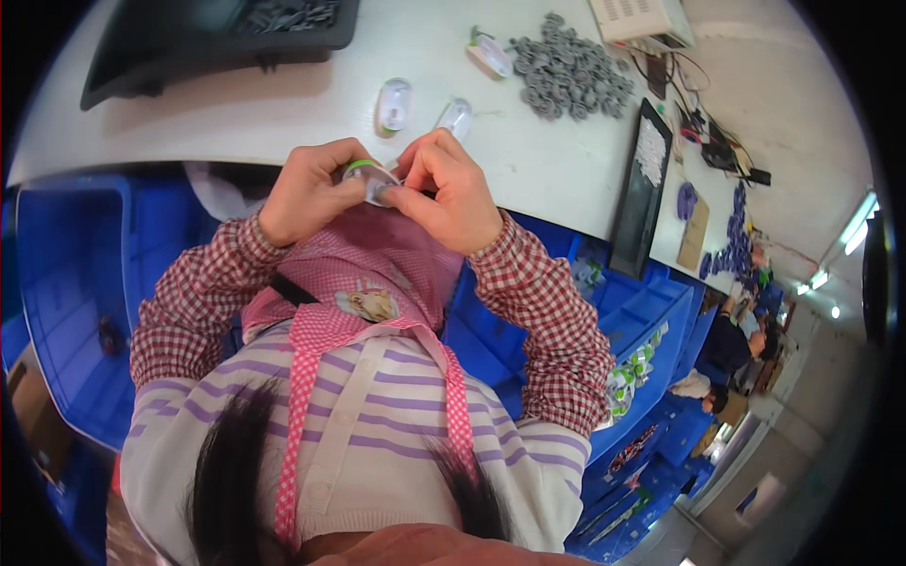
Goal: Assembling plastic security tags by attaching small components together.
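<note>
Near the table's front edge, a small white plastic housing with a green edge is held between my two hands. My left hand pinches it from the left, thumb against index finger. From the right, my right hand is closed on it too, its thumb pressed to the housing and fingers curled; my fingers hide part of it. Just beyond lie two similar pieces, a white oval housing with a green rim and a clear-white one. Another white-and-green housing rests farther back.
A heap of grey round parts covers the back of the white table. At back left stands a black bin of dark pieces. To the right is a black tray holding white bits. Blue crates flank me; people work beyond.
</note>
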Motion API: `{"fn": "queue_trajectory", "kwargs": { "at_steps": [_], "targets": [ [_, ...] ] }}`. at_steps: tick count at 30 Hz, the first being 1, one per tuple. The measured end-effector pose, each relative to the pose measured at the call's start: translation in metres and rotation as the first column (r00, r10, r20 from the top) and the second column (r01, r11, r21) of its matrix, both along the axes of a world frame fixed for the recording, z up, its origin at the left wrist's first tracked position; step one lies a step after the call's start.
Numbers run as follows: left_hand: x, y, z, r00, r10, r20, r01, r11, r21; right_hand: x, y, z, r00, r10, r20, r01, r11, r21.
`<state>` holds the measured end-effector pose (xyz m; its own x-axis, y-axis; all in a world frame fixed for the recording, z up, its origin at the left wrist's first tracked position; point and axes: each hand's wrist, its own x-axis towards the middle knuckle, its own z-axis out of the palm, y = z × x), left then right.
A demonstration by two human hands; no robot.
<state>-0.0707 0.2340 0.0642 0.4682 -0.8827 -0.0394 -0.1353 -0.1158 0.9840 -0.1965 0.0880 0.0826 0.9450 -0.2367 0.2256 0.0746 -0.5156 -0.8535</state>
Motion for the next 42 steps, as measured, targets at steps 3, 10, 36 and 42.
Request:
{"fn": "queue_trajectory", "kwargs": {
  "at_steps": [3,10,36,42],
  "targets": [
    [0.002,-0.008,-0.002,0.949,-0.065,-0.310,0.096,0.992,0.085,-0.007,-0.005,0.000,0.972,-0.061,-0.227,0.080,0.994,0.077],
    [0.042,-0.037,-0.009,0.915,-0.401,-0.039,0.402,0.904,0.144,-0.020,-0.093,0.007,0.867,-0.432,-0.247,0.364,0.889,-0.277],
    [0.013,0.008,-0.016,0.889,0.305,0.342,-0.331,0.944,0.017,0.013,-0.003,-0.020,0.977,-0.208,-0.051,0.084,0.590,-0.803],
    [0.015,0.011,-0.016,0.910,0.210,-0.358,-0.197,0.978,0.074,0.031,0.014,-0.025,0.982,-0.140,-0.129,-0.028,0.564,-0.826]
  ]
}}
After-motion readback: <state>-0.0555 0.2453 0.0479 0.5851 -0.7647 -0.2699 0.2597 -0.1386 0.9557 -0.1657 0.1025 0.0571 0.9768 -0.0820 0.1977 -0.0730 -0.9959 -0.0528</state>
